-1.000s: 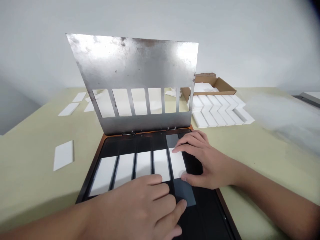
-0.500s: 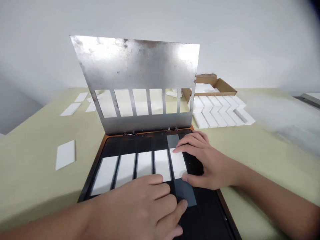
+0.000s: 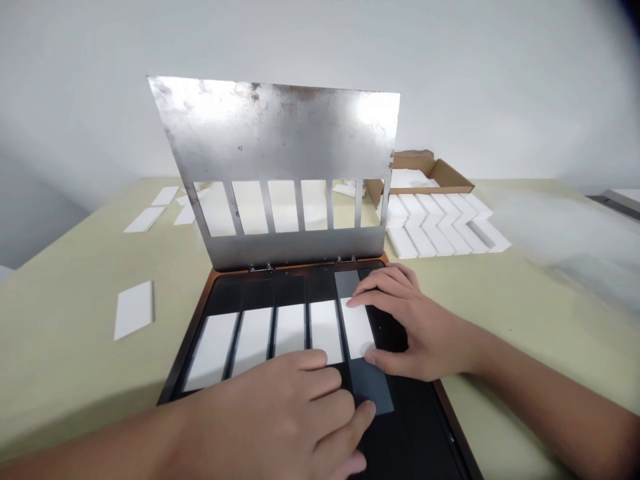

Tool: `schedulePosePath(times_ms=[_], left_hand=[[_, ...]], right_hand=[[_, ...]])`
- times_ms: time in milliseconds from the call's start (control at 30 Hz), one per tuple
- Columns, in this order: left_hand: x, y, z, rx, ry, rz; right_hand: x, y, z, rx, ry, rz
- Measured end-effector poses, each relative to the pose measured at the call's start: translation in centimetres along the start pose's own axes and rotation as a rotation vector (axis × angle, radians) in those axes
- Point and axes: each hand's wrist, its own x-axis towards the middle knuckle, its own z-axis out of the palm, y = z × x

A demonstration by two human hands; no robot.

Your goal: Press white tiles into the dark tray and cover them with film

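Since a second ago hardly anything has moved: both our hands sit where they were, and only the view has shifted a little. The white slab (image 3: 357, 328) lies in the fifth lane of the black tray (image 3: 430, 427), on a grey strip (image 3: 371, 387) that shows above and below it. Our right hand (image 3: 417, 330) is half open and holds the slab lightly by its ends, fingertips at the far edge and thumb at the near right corner. Our left hand (image 3: 280, 420) rests palm down with fingers loosely bent; it grips nothing, and its forefinger tip touches the grey strip just below the slab. Four more white slabs (image 3: 250, 340) fill the lanes to the left. The slotted metal lid (image 3: 280, 133) stands open behind on its hinges. On the table (image 3: 525, 287) we see rows of white pieces (image 3: 443, 223) before a cardboard box (image 3: 440, 170), and a loose piece (image 3: 133, 309) to the left.
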Motion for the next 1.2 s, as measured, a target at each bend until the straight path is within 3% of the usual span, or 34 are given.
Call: schedulePosePath(times_ms=[1200], left_hand=[[0.15,-0.07,-0.1,0.018,-0.012,-0.002]], right_hand=[[0.0,-0.2,-0.12,-0.046,-0.004,-0.007]])
